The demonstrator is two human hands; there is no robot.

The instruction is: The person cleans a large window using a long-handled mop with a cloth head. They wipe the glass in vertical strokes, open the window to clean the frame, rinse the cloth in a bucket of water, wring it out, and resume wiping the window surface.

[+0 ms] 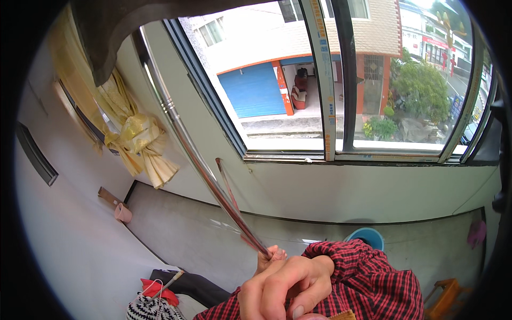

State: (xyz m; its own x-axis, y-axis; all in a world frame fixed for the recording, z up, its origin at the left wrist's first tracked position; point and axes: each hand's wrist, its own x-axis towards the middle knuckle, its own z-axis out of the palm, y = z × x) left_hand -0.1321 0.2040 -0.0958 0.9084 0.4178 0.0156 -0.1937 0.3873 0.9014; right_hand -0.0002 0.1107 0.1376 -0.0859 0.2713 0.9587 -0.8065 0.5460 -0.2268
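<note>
A shiny metal pole point(200, 160) slants from the upper left down to my left hand point(273, 256), whose fingers are closed around its lower end. Dark cloth point(120, 28) hangs over the top of the pole. My right hand point(288, 286) is in front of the left one, its fingers curled, and hides part of it. What lies inside the right hand cannot be made out. A brown edge point(345, 315) shows just below it at the picture's bottom. Both arms wear red and black checked sleeves point(384, 284).
Ahead is a sliding window point(330, 152). Knotted yellow curtains point(140, 134) hang at left. On the floor stand a blue bucket point(372, 238), a pink bin point(123, 213) and an orange stool point(446, 298). A patterned fabric item point(150, 310) lies at lower left.
</note>
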